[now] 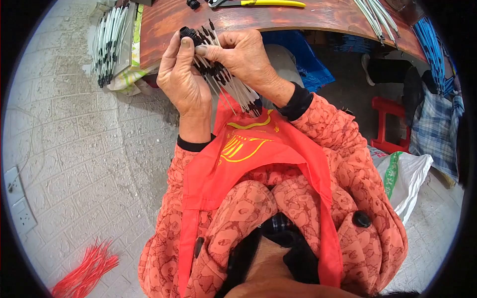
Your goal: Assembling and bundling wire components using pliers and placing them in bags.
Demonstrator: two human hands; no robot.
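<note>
Both hands are raised in front of me, just before the table edge, around a bundle of thin white rods [231,82] with black fittings along them. My left hand [186,82] closes on the bundle's upper left side. A black ribbed piece [188,32] sticks up at its fingertips. My right hand [248,57] grips the rods from the other side, its thumb pressed near the upper black ends and its fingers partly hidden behind. The rods slant down to the right, their lower ends over my red apron [268,154].
On the brown wooden table [164,25] lie yellow-handled pliers [268,3] and more white rods [377,20]. Another white bundle [110,44] is at left, blue rods [431,47] at right. A red stool [390,121], a white sack [410,184] and red strands [87,270] are lower down.
</note>
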